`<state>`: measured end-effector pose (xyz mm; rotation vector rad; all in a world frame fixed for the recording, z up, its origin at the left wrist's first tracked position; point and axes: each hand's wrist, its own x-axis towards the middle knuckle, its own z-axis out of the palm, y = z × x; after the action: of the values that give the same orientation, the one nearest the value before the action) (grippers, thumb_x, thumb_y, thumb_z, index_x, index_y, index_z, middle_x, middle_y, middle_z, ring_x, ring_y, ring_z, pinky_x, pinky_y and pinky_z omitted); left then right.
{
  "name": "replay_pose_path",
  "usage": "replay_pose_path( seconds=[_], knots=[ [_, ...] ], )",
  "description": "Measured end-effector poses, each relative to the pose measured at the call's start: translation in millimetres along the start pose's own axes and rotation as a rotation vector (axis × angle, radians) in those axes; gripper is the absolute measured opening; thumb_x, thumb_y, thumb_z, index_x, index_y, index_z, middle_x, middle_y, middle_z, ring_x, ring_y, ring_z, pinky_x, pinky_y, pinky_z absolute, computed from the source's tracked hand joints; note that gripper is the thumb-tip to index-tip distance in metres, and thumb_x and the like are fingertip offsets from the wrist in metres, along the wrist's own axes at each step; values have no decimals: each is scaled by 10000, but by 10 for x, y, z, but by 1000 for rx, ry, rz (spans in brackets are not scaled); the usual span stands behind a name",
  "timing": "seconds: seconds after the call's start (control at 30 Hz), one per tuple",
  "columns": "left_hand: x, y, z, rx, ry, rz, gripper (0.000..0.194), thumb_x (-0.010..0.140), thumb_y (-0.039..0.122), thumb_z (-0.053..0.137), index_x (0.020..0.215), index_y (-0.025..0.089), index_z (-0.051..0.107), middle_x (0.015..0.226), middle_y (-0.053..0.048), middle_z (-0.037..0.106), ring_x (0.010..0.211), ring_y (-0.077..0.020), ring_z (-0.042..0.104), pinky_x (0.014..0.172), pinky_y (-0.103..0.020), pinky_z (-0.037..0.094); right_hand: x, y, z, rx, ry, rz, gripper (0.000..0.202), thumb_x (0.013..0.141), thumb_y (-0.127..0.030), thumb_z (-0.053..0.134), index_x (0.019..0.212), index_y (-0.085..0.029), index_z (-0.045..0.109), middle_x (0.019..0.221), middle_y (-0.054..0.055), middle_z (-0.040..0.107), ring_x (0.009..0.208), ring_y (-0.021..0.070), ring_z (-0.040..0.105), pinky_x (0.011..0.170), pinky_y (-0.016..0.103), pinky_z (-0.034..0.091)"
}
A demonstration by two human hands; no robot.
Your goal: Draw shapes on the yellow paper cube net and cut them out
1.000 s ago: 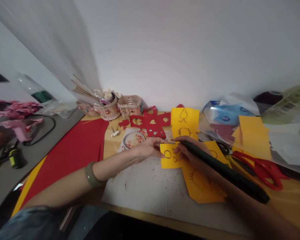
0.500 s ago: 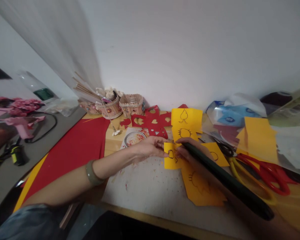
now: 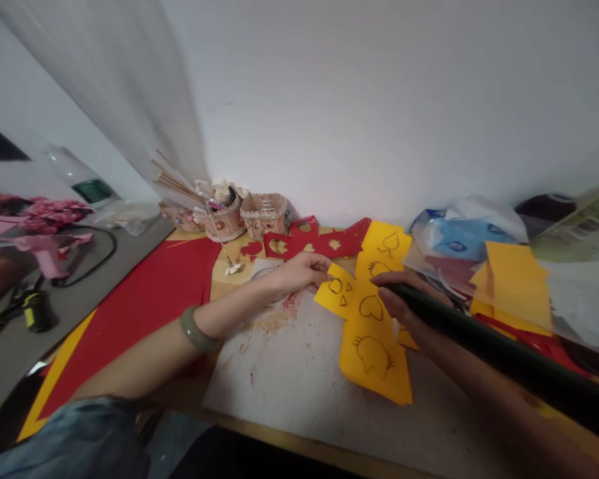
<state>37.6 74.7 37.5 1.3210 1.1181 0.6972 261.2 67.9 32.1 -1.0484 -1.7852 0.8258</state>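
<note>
A cross-shaped yellow paper cutout (image 3: 362,336) with hearts, faces and small shapes drawn on it in dark lines lies over the pale work board (image 3: 279,386). My left hand (image 3: 304,271) pinches the tip of its left arm between thumb and fingers. In my right hand (image 3: 404,306) is a long, thick, dark pen-like tool (image 3: 499,356); its exact kind cannot be told. The fingers of that hand are at the cutout's right side and hide part of it. Behind lies a red cutout (image 3: 292,247) with holes.
Red sheets (image 3: 144,299) lie at the left, near a pink glue gun (image 3: 50,253) and yellow-black pliers (image 3: 34,309). Decorated baskets (image 3: 264,216) stand by the wall. To the right are red-handled scissors (image 3: 534,339), yellow paper (image 3: 516,286) and a blue tissue pack (image 3: 462,236).
The yellow cutout has turned and spread, showing its full column of drawings. My right hand and the dark tool have shifted right. The red cutout behind shows more of its right part.
</note>
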Motion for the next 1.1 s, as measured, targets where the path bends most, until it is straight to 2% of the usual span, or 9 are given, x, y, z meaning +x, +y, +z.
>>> replay_pose_path(
  seconds=[0.1,0.17,0.3,0.4,0.57,0.7,0.87,0.97,1.1],
  knots=[
    [17,30,-63,59,-35,-13,216,945,314,598,1054,128,603,991,-51,618,827,-164,623,729,-329,550,-2,-43,-47,-21,-16,11,100,782,-337,669,856,-295,722,906,23,749,859,252,697,676,343,556],
    [29,24,-101,79,-58,-21,226,946,317,597,1073,130,599,1015,-57,617,847,-171,625,741,-338,551,-26,-29,-56,-34,-66,41,128,795,-323,655,898,-306,729,955,18,748,899,254,690,714,354,557],
    [43,-36,-209,98,-71,-22,265,950,336,588,1126,138,584,1078,-73,606,898,-188,623,777,-366,548,-57,48,-56,-77,-139,22,164,831,-295,627,988,-305,671,911,3,707,834,216,665,713,329,537],
    [17,-86,-315,106,-93,-14,290,952,352,581,1152,142,573,1100,-78,598,915,-195,619,789,-377,545,-44,77,-57,-74,-122,0,104,826,-301,631,923,-277,604,846,-1,657,753,198,631,644,309,518],
    [-43,-183,-449,137,-245,-19,272,948,332,592,1139,139,580,1093,-76,604,917,-195,623,789,-375,549,-32,57,-30,22,-127,11,110,792,-320,667,841,-266,584,838,2,650,787,208,626,683,320,518],
    [-44,-265,-443,207,-316,10,228,942,319,602,1070,130,597,1009,-56,616,839,-169,624,733,-334,551,-56,38,21,22,-121,55,122,795,-355,674,846,-272,601,845,2,651,811,215,629,724,335,518],
    [-6,-228,-457,252,-394,70,224,942,318,602,1064,130,598,987,-50,616,807,-159,620,708,-318,549,-69,18,73,43,-161,99,149,796,-389,683,854,-269,615,871,14,663,847,235,637,730,349,525],
    [18,-191,-551,258,-452,94,219,934,307,616,1063,130,605,1028,-59,621,880,-182,627,779,-361,547,-56,12,84,18,-218,77,146,803,-394,676,839,-264,621,840,7,663,811,221,640,716,340,524],
    [-12,-172,-717,243,-493,105,222,918,288,639,1071,129,615,1031,-60,636,911,-194,634,825,-394,538,-46,62,88,-35,-141,63,134,789,-370,684,826,-260,617,810,-5,659,761,207,638,682,332,522]
  ],
)
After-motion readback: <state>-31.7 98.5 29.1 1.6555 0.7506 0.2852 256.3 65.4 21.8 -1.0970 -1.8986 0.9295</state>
